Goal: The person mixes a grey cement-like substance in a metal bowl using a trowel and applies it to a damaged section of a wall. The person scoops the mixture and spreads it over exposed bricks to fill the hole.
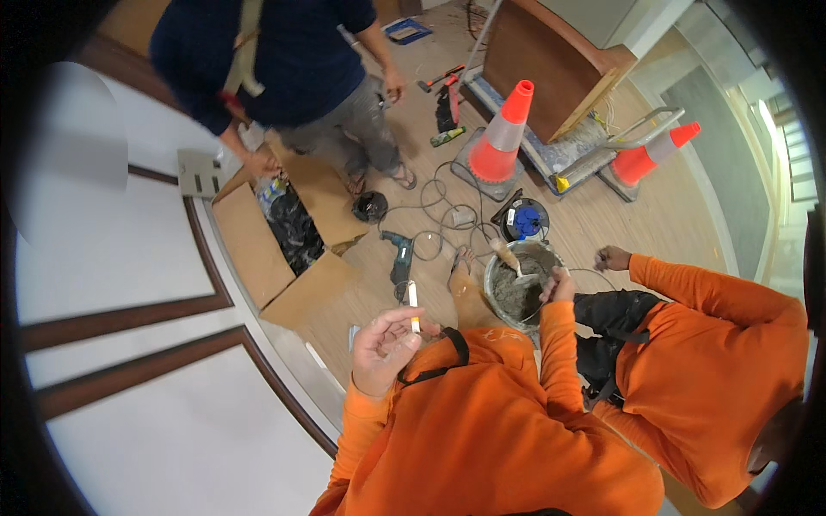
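My left hand (385, 344) is closed, palm turned up, with a cigarette (414, 303) held upright between its fingers, the orange end down by them. My right hand (559, 285) hangs over the right rim of a round bucket (489, 297), its fingers curled in; what they hold, if anything, is hidden. Grey wet mortar (516, 298) fills part of the bucket. A trowel (509, 258) with a wooden handle leans in it, its blade on the mortar, just left of my right hand.
A co-worker in orange (714, 361) sits at my right. Another person (284, 77) reaches into an open cardboard box (249, 245). A green-black drill (401, 262), looped cable and a cable reel (523, 219) lie on the floor. Traffic cones (501, 142) stand beside a loaded trolley (538, 159).
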`<state>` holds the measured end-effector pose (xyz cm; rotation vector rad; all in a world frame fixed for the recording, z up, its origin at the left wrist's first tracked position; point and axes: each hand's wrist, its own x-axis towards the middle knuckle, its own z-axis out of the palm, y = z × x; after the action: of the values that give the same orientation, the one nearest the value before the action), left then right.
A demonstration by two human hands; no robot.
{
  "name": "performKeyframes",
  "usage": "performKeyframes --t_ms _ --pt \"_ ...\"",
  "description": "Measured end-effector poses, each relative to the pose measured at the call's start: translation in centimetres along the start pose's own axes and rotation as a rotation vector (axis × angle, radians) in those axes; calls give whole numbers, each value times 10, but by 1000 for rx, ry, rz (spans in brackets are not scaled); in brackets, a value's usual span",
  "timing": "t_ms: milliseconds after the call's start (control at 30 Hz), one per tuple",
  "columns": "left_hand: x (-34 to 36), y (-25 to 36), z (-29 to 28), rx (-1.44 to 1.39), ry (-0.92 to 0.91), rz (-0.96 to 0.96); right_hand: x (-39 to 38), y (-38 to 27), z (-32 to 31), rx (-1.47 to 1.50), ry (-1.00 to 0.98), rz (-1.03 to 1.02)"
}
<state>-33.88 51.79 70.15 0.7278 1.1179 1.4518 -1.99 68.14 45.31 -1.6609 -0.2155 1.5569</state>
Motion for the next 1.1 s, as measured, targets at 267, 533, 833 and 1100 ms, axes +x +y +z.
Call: performKeyframes --t_ms 267,533,833,1100 --pt "131 -24 -10 71 14 -121 20 -30 42 -23 57 22" --pt "187 -32 -20 130 63 -284 65 -58 70 72 175 45" --pt "262 -48 -62 296 -28 -330 100 -81 111 214 410 66" --pt "374 -20 -73 518 -156 -247 147 -58 132 152 555 110"
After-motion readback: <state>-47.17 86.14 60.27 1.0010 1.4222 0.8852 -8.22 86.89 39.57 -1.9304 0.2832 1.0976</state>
